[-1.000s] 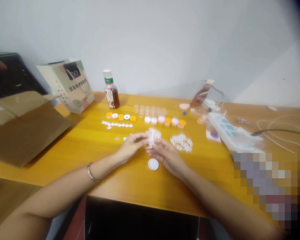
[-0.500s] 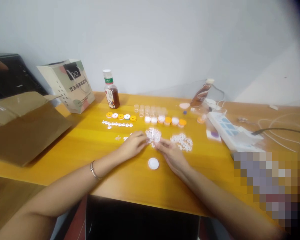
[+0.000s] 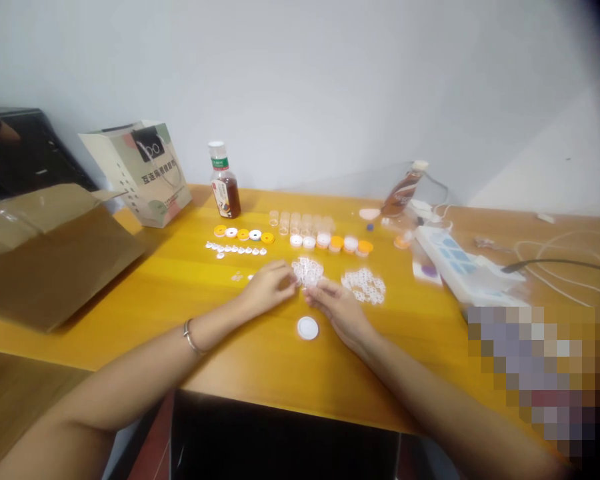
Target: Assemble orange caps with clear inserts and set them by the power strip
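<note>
My left hand [image 3: 270, 285] is at the left edge of a pile of small clear-white plastic pieces [image 3: 307, 269], fingers bent and thumb close to the forefinger. Facing it, my right hand [image 3: 339, 305] pinches at the near edge of that pile. Anything in either pinch is too small and blurred to make out. Just below the fingertips, a round white lid [image 3: 308, 328] lies flat on the table [image 3: 260, 360]. To the right is a second pile of white pieces [image 3: 364, 286]. A few small bits [image 3: 237, 276] lie left of my left hand.
Behind the hands run rows of orange and white caps [image 3: 243, 235], small white discs [image 3: 228, 249] and clear cups [image 3: 295, 222]. A drink bottle [image 3: 225, 187], paper bag [image 3: 153, 177] and cardboard box [image 3: 65, 267] stand left. At right are a cola bottle [image 3: 404, 190], white tray [image 3: 443, 257] and cables.
My right hand's fingertips have drawn slightly left and down, toward the near edge of the pile. My left hand has barely moved. The view has shifted very slightly.
</note>
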Motion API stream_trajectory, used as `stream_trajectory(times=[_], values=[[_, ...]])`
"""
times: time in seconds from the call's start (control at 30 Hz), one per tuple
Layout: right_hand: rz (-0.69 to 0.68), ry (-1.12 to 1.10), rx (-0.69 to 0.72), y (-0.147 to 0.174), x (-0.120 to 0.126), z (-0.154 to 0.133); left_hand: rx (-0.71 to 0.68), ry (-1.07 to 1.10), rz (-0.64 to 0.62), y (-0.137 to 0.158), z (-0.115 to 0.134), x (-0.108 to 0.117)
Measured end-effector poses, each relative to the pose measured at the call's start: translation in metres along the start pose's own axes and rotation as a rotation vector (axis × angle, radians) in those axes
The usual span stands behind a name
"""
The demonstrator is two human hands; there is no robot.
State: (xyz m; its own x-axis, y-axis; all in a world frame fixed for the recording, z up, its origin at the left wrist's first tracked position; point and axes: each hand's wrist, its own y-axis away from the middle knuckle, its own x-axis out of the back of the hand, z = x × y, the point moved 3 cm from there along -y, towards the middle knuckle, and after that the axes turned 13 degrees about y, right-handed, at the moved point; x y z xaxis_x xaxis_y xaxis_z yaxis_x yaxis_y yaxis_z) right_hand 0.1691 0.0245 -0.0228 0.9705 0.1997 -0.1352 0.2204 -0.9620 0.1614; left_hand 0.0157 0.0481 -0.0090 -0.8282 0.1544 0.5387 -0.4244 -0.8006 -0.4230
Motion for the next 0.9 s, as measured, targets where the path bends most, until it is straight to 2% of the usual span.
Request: stream_trajectory(times=[0.1, 0.17, 0.3, 0.4, 0.53, 0.63, 0.9], values=[[-0.023, -0.002, -0.011, 0.0, 0.001, 0.002, 0.104, 0.185, 0.126, 0.001, -0.002, 0.006], [-0.042, 0.0, -0.021, 0.001, 0.001, 0.002, 0.196, 0.339, 0.167, 0.002, -0.003, 0.009], [-0.036, 0.014, -0.044, 0.003, 0.001, 0.001, 0.35, 0.669, 0.153, 0.006, -0.002, 0.01], [-0.03, 0.022, -0.042, 0.004, 0.001, 0.0, 0.422, 0.798, 0.133, 0.009, 0.002, 0.01], [-0.032, 0.063, -0.025, 0.005, -0.002, 0.0, 0.454, 0.819, 0.082, 0.01, 0.008, 0.008], [-0.058, 0.085, -0.01, 0.006, -0.005, 0.001, 0.451, 0.773, 0.089, 0.009, 0.01, 0.007], [-0.063, 0.141, 0.009, 0.006, -0.005, 0.0, 0.352, 0.712, 0.02, 0.007, 0.013, 0.008]])
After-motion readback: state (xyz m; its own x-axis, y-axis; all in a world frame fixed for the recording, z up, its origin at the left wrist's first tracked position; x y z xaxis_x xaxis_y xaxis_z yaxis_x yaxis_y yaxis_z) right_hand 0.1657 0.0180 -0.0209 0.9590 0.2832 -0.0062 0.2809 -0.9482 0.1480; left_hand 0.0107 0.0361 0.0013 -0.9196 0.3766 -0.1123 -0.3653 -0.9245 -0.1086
